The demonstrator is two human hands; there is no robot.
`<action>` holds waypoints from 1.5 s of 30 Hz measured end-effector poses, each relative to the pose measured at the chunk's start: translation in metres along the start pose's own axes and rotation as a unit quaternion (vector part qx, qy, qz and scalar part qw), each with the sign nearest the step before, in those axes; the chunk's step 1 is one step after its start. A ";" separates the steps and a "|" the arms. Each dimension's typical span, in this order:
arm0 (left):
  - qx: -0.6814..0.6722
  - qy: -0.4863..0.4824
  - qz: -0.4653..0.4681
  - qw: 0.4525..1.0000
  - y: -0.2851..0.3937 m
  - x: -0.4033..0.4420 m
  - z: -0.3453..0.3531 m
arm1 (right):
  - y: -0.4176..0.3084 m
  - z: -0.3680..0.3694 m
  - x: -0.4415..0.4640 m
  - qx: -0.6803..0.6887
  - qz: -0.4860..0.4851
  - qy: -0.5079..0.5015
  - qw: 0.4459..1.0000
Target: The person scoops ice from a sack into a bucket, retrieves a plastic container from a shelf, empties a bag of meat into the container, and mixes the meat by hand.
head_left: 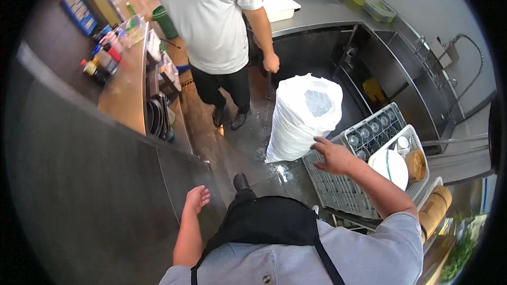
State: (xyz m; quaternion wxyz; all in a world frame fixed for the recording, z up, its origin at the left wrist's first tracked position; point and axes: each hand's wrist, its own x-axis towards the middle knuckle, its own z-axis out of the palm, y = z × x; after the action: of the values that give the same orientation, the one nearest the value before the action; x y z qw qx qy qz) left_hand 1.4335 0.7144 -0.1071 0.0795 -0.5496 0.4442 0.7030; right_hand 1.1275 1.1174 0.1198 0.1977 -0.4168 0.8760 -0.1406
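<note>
Head view. White woven-looking sack (298, 121) stands on the wet floor (248, 150), ahead of my right hand (335, 157) and a little to its left. Long axis close to upright, top tipped slightly toward the sink side; mouth gaping, contents unclear. My right is much the nearer hand: fingers spread and slightly bent, nothing in the grip, tips overlapping the sack's lower right flank. Contact or a gap, I cannot tell. My left hand (197, 199) hangs well apart, near the dark counter panel (121, 179), fingers loosely curled, nothing seen in it. Grey glass rack (343, 182) sits just right of the sack, below my right forearm. Co-worker's hand (271, 63) is beyond the sack, to the left, lowered.
</note>
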 end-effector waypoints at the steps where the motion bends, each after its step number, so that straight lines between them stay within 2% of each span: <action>1: 0.005 -0.010 0.017 1.000 0.029 0.028 0.007 | 0.018 0.020 0.015 0.014 0.047 -0.024 0.999; 2: 0.008 -0.022 0.031 0.999 0.058 0.052 0.017 | 0.037 0.041 0.024 0.028 0.095 -0.050 0.994; 5: 0.184 -0.095 0.046 0.977 0.157 0.101 0.063 | 0.078 0.110 0.018 0.063 0.286 -0.045 0.955; 6: 0.235 -0.136 0.067 0.960 0.192 0.104 0.087 | 0.078 0.129 0.006 0.057 0.353 -0.047 0.933; 8: 0.324 -0.247 0.142 0.902 0.262 0.106 0.141 | 0.062 0.161 -0.016 0.054 0.449 -0.130 0.882; 10: 0.366 -0.346 0.199 0.841 0.319 0.096 0.201 | 0.037 0.178 -0.027 0.120 0.418 -0.240 0.868; 14: 0.375 -0.463 0.247 0.765 0.389 0.088 0.306 | 0.010 0.221 -0.012 0.211 0.397 -0.272 0.851; 16: 0.393 -0.453 0.255 0.759 0.417 0.101 0.344 | 0.021 0.224 0.010 0.225 0.398 -0.279 0.844; 18: 0.368 -0.383 0.273 0.802 0.435 0.133 0.369 | 0.040 0.230 0.034 0.232 0.462 -0.134 0.845; 19: 0.398 -0.336 0.307 0.797 0.442 0.159 0.378 | 0.054 0.207 0.064 0.213 0.491 -0.182 0.825; 20: 0.405 -0.336 0.302 0.795 0.449 0.168 0.382 | 0.068 0.191 0.092 0.203 0.511 -0.169 0.818; 21: 0.504 -0.269 0.384 0.725 0.454 0.175 0.387 | 0.083 0.176 0.119 0.193 0.532 -0.155 0.810; 22: 0.587 -0.199 0.461 0.635 0.460 0.179 0.395 | 0.090 0.157 0.148 0.192 0.514 -0.049 0.835; 23: 0.573 -0.217 0.433 0.661 0.466 0.173 0.407 | 0.097 0.133 0.179 0.188 0.492 0.058 0.848; 24: 0.577 -0.223 0.432 0.657 0.473 0.178 0.417 | 0.103 0.092 0.214 0.245 0.461 0.026 0.853; 26: 0.559 -0.227 0.444 0.662 0.483 0.188 0.433 | 0.115 0.061 0.276 0.197 0.395 0.119 0.889; 28: 0.520 -0.244 0.459 0.677 0.505 0.185 0.460 | 0.122 0.014 0.334 0.132 0.369 0.096 0.915; 30: 0.484 -0.256 0.472 0.690 0.538 0.181 0.490 | 0.144 0.011 0.379 -0.077 0.341 0.146 0.926; 32: 0.412 -0.289 0.519 0.691 0.571 0.177 0.518 | 0.184 0.025 0.411 -0.208 0.321 0.191 0.904; 33: 0.393 -0.307 0.514 0.698 0.588 0.176 0.527 | 0.203 0.031 0.419 -0.191 0.337 0.128 0.913; 34: 0.374 -0.325 0.509 0.704 0.607 0.175 0.534 | 0.232 0.056 0.427 -0.193 0.346 0.193 0.898; 36: 0.352 -0.349 0.502 0.709 0.636 0.182 0.541 | 0.254 0.043 0.416 -0.128 0.430 -0.022 0.893; 38: 0.345 -0.369 0.476 0.720 0.663 0.195 0.545 | 0.281 0.065 0.386 -0.102 0.494 -0.018 0.864; 39: 0.366 -0.364 0.462 0.721 0.676 0.196 0.548 | 0.309 0.115 0.363 -0.098 0.538 -0.002 0.837; 41: 0.357 -0.383 0.447 0.725 0.700 0.208 0.558 | 0.321 0.139 0.304 -0.089 0.609 -0.053 0.787; 42: 0.350 -0.399 0.431 0.730 0.710 0.216 0.563 | 0.322 0.140 0.287 -0.079 0.636 -0.084 0.763; 44: 0.347 -0.412 0.427 0.726 0.729 0.230 0.575 | 0.289 0.064 0.284 -0.021 0.678 -0.125 0.724; 45: 0.325 -0.419 0.414 0.739 0.738 0.233 0.583 | 0.290 0.067 0.285 -0.022 0.681 -0.126 0.721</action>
State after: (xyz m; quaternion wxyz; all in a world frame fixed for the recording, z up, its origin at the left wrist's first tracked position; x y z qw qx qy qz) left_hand 0.4922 0.6045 0.0937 0.1325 0.0982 0.7515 0.6388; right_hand 0.7993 1.0660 -0.1240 0.3396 0.2744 0.8935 0.1050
